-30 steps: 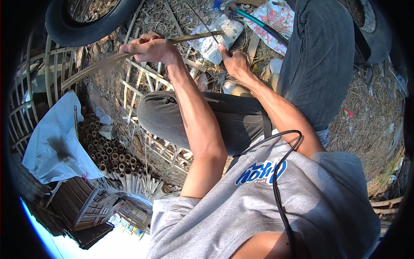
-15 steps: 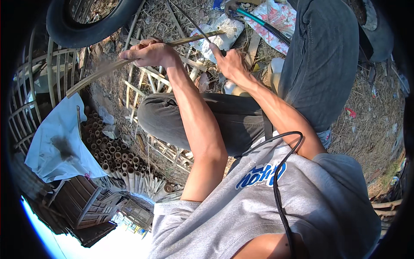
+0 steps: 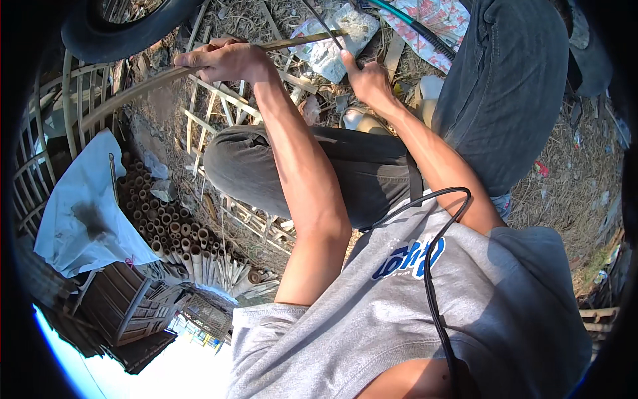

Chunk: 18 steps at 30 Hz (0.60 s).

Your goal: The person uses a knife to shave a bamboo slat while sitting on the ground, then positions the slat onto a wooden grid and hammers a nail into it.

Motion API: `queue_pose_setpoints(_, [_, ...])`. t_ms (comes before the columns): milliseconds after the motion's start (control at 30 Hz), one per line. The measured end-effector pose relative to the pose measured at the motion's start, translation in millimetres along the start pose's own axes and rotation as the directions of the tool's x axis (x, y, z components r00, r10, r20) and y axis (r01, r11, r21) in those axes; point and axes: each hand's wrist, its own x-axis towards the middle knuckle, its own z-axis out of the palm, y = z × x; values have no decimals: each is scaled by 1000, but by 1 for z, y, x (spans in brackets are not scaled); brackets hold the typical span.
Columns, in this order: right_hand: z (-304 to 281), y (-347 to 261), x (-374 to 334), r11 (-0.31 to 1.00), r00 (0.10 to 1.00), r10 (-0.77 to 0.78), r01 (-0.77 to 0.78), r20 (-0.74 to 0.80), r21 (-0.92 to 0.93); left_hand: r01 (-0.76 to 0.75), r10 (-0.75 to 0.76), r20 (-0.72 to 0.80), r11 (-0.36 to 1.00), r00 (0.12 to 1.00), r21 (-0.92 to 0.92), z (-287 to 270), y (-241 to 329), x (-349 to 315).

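Observation:
My left hand (image 3: pixel 229 61) is closed around a long split bamboo strip (image 3: pixel 143 88), which slants from the far left up to the right. Closed on the grip of a long thin dark blade, apparently a knife (image 3: pixel 323 23) seen edge-on, is my right hand (image 3: pixel 371 83). The blade crosses the strip near its right end, and I cannot tell whether they touch. Below that end lies a pale, rough lump (image 3: pixel 339 56) on the ground. The blade's far end runs out of the picture, and my fingers hide the knife's grip.
A black tyre (image 3: pixel 119 41) lies at the upper left. Woven bamboo lattice (image 3: pixel 226 100) lies under my left arm. Cut bamboo tubes (image 3: pixel 174 229) are piled beside a white sheet (image 3: pixel 83 213). A teal-and-black hammer handle (image 3: pixel 419 30) rests by patterned cloth. A black cable (image 3: pixel 430 286) crosses my shirt.
The strip's left end has moved farther left and up. My right hand has shifted slightly right and up, and the blade stands steeper. The view has shifted, so the hammer head is out of sight.

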Motion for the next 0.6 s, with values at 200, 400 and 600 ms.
queue_pose_setpoints(200, [-2, -28, -15, 1000, 997, -18, 17, -69, -12, -41, 40, -16, 999, 999, -29, -4, -7, 10])
queue_pose_setpoints(400, [2, -10, -11, 999, 994, 25, -21, -106, 39, -7, 10, -67, 999, 998, 39, 12, -1, -1])
queue_pose_setpoints(600, [-6, -38, -28, 996, 996, -85, 84, -30, -37, -66, 72, -81, 995, 994, 70, 0, -4, 4])
